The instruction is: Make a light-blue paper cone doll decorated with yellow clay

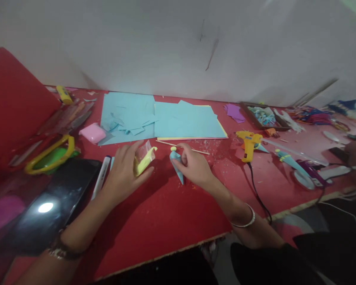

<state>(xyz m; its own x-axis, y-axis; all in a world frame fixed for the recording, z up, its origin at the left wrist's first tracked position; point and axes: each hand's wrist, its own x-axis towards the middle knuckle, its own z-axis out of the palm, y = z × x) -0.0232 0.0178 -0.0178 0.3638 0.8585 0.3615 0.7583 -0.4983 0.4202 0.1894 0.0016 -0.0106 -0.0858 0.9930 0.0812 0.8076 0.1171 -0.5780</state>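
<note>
The left forearm (pixel 87 219) leads to a left hand (pixel 121 169) half-curled round a yellow packet (pixel 144 162), while the right hand (pixel 194 165) pinches a blue paper cone (pixel 179 175) over the desk's (pixel 154 225) middle, where too hard a grip might crumple it or loosen its yellow ball (pixel 173 149).

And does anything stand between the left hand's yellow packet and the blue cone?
Nothing visible: only red tabletop shows between the yellow packet in the left hand and the blue cone in the right hand. A thin stick lies just beyond.
</note>
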